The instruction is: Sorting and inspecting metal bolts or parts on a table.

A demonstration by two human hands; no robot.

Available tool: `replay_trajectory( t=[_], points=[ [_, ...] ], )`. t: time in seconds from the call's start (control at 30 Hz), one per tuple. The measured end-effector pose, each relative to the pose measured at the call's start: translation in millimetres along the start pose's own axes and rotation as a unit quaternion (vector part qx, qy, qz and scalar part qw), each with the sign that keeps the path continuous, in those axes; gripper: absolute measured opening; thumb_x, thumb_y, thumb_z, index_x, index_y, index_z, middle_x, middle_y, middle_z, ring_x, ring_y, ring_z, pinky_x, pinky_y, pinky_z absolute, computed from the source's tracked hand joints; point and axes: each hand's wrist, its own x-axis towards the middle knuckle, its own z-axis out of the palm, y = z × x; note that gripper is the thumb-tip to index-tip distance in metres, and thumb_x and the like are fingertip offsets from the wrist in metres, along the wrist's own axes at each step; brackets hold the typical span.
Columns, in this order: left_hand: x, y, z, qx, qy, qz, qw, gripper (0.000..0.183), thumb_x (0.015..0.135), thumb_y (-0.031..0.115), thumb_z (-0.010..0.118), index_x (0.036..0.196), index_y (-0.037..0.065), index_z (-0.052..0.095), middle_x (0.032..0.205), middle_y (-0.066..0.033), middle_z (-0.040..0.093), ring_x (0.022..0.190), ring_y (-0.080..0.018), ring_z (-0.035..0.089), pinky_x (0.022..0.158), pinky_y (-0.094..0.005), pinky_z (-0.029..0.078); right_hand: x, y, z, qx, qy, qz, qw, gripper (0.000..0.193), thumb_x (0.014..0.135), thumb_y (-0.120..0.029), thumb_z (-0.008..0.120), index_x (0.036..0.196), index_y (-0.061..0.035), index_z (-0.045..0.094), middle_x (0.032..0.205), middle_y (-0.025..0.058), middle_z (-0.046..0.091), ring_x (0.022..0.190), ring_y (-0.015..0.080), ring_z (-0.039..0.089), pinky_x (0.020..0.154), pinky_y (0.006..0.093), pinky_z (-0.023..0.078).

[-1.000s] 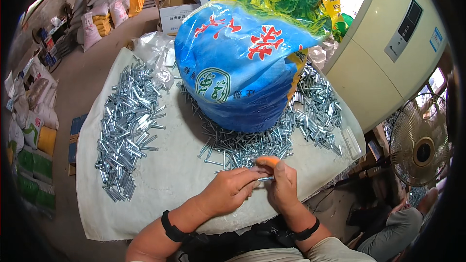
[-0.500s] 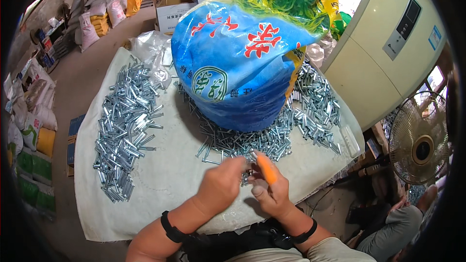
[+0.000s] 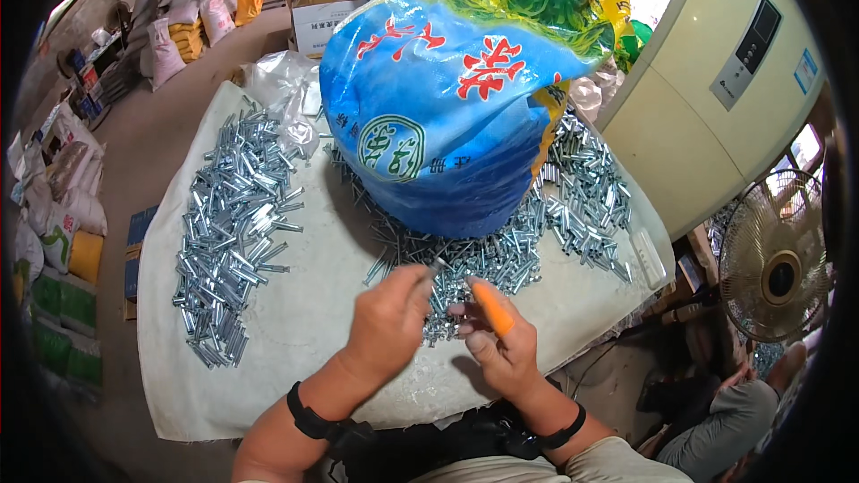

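My left hand [image 3: 391,317] is closed in a pinch at the front of the middle pile, and a small metal bolt [image 3: 438,264] sticks out past its fingertips, partly blurred. Beside it, my right hand [image 3: 508,353] wears an orange finger sleeve [image 3: 491,308] on the index finger. That finger points forward, the thumb stands apart, and the other fingers are half curled; I see nothing held in them. Between the hands lie small shiny metal pieces [image 3: 438,331], like nuts. Behind them, a heap of silvery bolts [image 3: 483,264] spreads under a large blue sack [image 3: 429,125].
Long metal bolts or sleeves [image 3: 234,224] cover the pale cloth-topped table's [image 3: 313,304] left side. More bolts [image 3: 586,206] lie at right, next to a clear plastic tray [image 3: 646,257]. A cream cabinet [image 3: 707,80], a fan [image 3: 774,259] and another person's leg [image 3: 729,420] are at right.
My left hand has moved forward and slightly left, away from the right hand, with the bolt at its fingertips. The right hand has barely shifted, and the small pieces between the hands show more.
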Motion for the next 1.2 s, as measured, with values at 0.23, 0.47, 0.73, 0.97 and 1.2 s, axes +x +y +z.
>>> replay_trajectory(
  t=[0.23, 0.47, 0.73, 0.97, 1.2],
  points=[
    [-7, -5, 4, -0.071, -0.075, -0.031, 0.994, 0.020, 0.113, 0.011, 0.066, 0.129, -0.001, 0.070, 0.105, -0.0152, 0.081, 0.085, -0.0238, 0.081, 0.073, -0.0368, 0.065, 2, -6, 5, -0.039, 0.000, -0.014, 0.999, 0.058, 0.113, -0.031, 0.074, 0.152, 0.0101, 0.064, 0.149, 0.0277, 0.069, 0.115, 0.0303, 0.079, 0.096, 0.0386, 0.065],
    [28, -8, -13, -0.421, 0.217, -0.144, 0.869, 0.024, 0.114, 0.010, 0.065, 0.134, -0.003, 0.071, 0.101, -0.0121, 0.079, 0.084, -0.0169, 0.078, 0.066, -0.0281, 0.062, 9, 0, -12, 0.065, 0.092, 0.141, 0.984, 0.030, 0.112, -0.011, 0.072, 0.135, 0.0077, 0.074, 0.130, 0.0177, 0.075, 0.099, 0.0207, 0.080, 0.082, 0.0300, 0.063],
    [2, -15, 7, 0.161, -0.073, 0.094, 0.980, 0.030, 0.086, 0.012, 0.083, 0.115, 0.004, 0.081, 0.098, -0.0180, 0.078, 0.078, -0.0388, 0.075, 0.070, -0.0457, 0.060, 10, 16, -45, 0.004, 0.142, 0.153, 0.978, 0.019, 0.108, -0.001, 0.071, 0.123, 0.0074, 0.078, 0.115, 0.0089, 0.075, 0.088, 0.0158, 0.075, 0.075, 0.0284, 0.059],
    [3, -22, -2, 0.195, -0.047, 0.122, 0.972, 0.023, 0.085, -0.001, 0.074, 0.107, 0.005, 0.078, 0.095, -0.0167, 0.072, 0.082, -0.0413, 0.073, 0.073, -0.0496, 0.060, 14, 62, -100, -0.065, 0.270, 0.180, 0.943, 0.019, 0.105, 0.003, 0.067, 0.121, 0.0093, 0.077, 0.103, 0.0082, 0.074, 0.085, 0.0162, 0.074, 0.077, 0.0303, 0.060],
    [7, -12, 1, 0.140, 0.008, 0.131, 0.982, 0.033, 0.084, -0.007, 0.068, 0.115, 0.002, 0.077, 0.099, -0.0172, 0.074, 0.079, -0.0395, 0.073, 0.071, -0.0463, 0.060, 22, 78, -142, -0.349, 0.234, 0.066, 0.905, 0.021, 0.096, -0.001, 0.076, 0.115, 0.0058, 0.082, 0.099, 0.0119, 0.074, 0.095, 0.0224, 0.074, 0.085, 0.0324, 0.056]
  ],
)
